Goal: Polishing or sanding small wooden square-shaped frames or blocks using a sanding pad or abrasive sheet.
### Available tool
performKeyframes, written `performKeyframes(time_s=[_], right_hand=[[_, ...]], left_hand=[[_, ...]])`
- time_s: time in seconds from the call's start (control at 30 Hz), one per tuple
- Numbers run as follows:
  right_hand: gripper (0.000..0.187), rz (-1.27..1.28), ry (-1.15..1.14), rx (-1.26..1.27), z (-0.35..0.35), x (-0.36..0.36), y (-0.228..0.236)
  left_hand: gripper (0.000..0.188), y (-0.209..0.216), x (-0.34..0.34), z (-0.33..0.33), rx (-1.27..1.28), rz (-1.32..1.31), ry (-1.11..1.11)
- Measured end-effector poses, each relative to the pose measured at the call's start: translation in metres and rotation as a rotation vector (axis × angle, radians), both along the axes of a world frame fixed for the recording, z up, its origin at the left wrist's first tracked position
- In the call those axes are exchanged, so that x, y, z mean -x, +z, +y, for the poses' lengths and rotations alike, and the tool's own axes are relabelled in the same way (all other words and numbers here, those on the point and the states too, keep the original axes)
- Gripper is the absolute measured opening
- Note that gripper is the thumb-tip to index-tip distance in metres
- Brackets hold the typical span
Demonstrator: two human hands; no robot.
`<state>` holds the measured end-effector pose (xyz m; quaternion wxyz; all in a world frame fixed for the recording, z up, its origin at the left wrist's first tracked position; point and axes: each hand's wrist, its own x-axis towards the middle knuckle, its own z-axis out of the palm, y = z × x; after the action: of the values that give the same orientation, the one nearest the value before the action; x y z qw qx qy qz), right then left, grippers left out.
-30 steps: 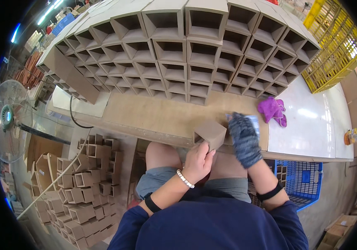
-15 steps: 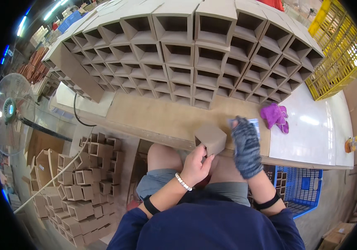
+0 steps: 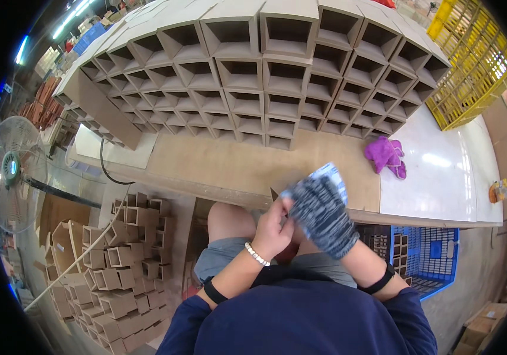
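Head view: the gloved right hand (image 3: 324, 210) has swung leftward from beside the open-ended brown box (image 3: 274, 194) to over it; half a second ago the box's top and front faces were exposed, now only a sliver at its left shows. The blue-and-white sheet (image 3: 337, 182) has turned with the glove and now shows at both sides of it; right grip appears closed on the sheet, fingers folded over it. The bare left hand (image 3: 273, 229) has held its place, thumb and fingers clamped on the box's near side, though the contact itself is mostly covered. Box location: at the front edge of the tabletop (image 3: 218, 160), near its middle. Judged meaning: both hands now engage the one box, left steadying, right bringing the sheet to it; whether sheet touches box, cannot tell. Unchanged: stacked boxes (image 3: 239, 102) along the far edge, purple cloth (image 3: 383, 155) right of the box.
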<state>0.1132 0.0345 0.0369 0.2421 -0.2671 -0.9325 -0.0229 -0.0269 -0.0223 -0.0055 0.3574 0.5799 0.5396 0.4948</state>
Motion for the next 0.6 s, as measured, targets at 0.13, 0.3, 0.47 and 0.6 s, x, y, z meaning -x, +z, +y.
performKeyframes(time_s=[0.13, 0.3, 0.47, 0.6], right_hand=[[0.037, -0.285, -0.491, 0.083, 0.046, -0.035, -0.008], [0.062, 0.292, -0.307, 0.053, 0.031, -0.048, 0.015], [0.068, 0.375, -0.283, 0.131, 0.02, -0.058, 0.011], [0.056, 0.348, -0.337, 0.197, 0.014, -0.062, 0.013]], left_hand=[[0.041, 0.012, 0.004, -0.002, 0.03, -0.338, -0.053], [0.046, 0.018, 0.016, -0.012, 0.122, -1.166, -0.264], [0.053, 0.05, 0.018, -0.015, 0.236, -1.424, -0.249], [0.044, 0.056, 0.02, -0.018, 0.3, -1.415, -0.214]])
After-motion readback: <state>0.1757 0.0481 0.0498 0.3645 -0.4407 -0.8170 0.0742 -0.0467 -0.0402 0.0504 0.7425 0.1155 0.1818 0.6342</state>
